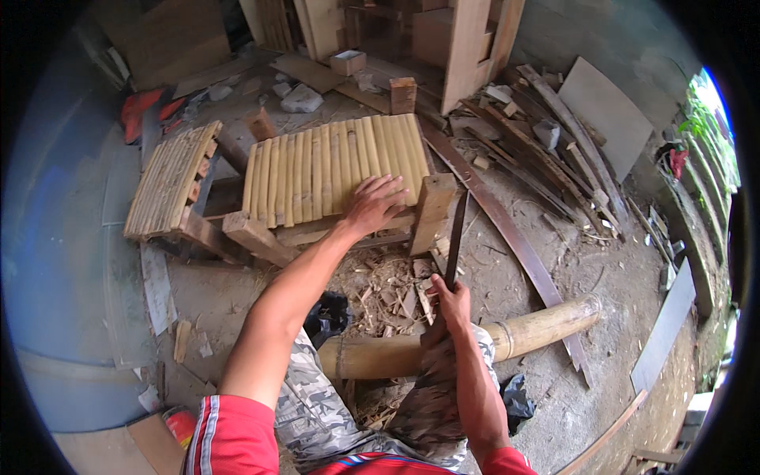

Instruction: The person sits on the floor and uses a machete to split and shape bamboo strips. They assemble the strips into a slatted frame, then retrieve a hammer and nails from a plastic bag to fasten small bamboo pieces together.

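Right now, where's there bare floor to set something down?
Mostly bare ground lies between the bamboo pole and the lower grey board. It's crowded with wood chips in front of the bamboo-slat panel, and with scrap timber at upper right.

1. The head view came from a fisheye camera worn on the person's head, the left of a pair, above and on the near side of the bamboo-slat bench [336, 170].
2. It faced forward and steeply down — the bench sat upright, a little above the picture's middle.
3. It looked from close by: the left hand [376, 204] lay on the bench, and the camouflage trousers [309, 392] showed nearer than the bench.
4. Its wide reach took in a wooden panel [467, 51] behind the bench and greenery [707, 119] far to the bench's right.
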{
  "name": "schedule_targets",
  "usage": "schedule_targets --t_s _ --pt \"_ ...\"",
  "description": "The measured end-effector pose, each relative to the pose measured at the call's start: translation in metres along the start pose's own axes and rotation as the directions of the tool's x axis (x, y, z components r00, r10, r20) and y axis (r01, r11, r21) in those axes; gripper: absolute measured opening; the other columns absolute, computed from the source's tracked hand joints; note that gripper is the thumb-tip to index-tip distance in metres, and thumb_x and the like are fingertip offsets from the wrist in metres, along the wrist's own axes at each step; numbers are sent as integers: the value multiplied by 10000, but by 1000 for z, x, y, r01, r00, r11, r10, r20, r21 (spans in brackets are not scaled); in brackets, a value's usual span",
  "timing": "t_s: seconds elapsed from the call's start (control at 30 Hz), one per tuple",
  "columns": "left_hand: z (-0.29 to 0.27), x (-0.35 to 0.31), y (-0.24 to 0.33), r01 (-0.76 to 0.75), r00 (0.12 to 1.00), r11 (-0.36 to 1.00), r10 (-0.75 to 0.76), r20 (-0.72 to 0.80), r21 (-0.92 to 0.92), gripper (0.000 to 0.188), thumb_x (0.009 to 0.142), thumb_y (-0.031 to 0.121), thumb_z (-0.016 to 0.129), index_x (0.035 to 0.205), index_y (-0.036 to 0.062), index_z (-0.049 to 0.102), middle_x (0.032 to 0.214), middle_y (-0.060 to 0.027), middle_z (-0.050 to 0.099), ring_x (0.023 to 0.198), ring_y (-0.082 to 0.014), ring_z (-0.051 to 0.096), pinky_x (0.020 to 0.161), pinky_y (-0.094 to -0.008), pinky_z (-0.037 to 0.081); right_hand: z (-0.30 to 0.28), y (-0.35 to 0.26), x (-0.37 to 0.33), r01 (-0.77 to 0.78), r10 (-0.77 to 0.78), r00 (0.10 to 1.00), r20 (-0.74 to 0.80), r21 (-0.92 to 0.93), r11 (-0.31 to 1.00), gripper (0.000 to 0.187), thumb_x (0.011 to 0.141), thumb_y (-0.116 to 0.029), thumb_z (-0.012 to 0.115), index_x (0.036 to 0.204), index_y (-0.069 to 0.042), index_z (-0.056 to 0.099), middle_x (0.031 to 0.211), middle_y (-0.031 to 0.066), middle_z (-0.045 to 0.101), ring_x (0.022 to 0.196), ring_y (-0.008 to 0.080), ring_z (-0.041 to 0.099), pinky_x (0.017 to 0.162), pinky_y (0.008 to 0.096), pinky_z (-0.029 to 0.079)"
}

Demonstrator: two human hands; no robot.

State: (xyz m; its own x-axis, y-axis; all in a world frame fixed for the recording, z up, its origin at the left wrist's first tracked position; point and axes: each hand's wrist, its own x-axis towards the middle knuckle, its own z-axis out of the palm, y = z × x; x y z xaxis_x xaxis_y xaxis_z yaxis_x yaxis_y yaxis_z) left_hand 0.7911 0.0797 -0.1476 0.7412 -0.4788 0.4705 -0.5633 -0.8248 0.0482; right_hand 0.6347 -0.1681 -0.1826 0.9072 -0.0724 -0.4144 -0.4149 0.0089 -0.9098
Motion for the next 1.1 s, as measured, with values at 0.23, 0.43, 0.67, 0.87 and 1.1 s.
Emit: schedule_targets --t_s 0.23,0.43,0.67,0.87,1.1 --pt "4 3 15 111 993 994 -110 44 -20 392 920 451 583 1256 257 641 1405 -9 533 1344 -236 435 1134 -413 318 -7 2 0 -46 46 999 -5 -19 999 421 871 -382 721 912 28 636 736 98 694 519 137 607 446 291 467" --pt "6 2 24 175 985 984 -175 -10 -29 370 919 374 601 1246 206 642 1389 -36 545 1339 -246 441 1139 -425 296 -1 1 -4 -34 36 999 33 -68 997 407 876 -376 722 896 7 588 727 91 669 479 137 556 419 281 451" --pt "-11 -21 27 280 957 952 -288 -43 -125 431 899 335 627 1263 104 624 1406 -81 534 1340 -249 450 1154 -413 285 1 3 -6 -66 67 997 26 -44 997 417 871 -394 725 896 -3 582 710 83 660 480 141 561 418 284 453" --pt "-76 -104 -8 383 887 886 -432 163 261 528 857 28 555 1381 55 496 1526 -130 370 1409 -278 340 1184 -450 212 3 0 -5 -82 82 997 -9 -20 996 415 874 -393 722 909 -4 582 699 84 652 476 144 559 409 287 447" --pt "-116 -124 -51 348 808 767 -537 244 539 483 821 -20 523 1302 0 557 1326 -243 550 1109 -340 623 860 -451 537 13 -8 -11 -33 35 999 -40 29 999 430 866 -412 728 912 -10 582 722 86 660 466 141 548 403 286 423"
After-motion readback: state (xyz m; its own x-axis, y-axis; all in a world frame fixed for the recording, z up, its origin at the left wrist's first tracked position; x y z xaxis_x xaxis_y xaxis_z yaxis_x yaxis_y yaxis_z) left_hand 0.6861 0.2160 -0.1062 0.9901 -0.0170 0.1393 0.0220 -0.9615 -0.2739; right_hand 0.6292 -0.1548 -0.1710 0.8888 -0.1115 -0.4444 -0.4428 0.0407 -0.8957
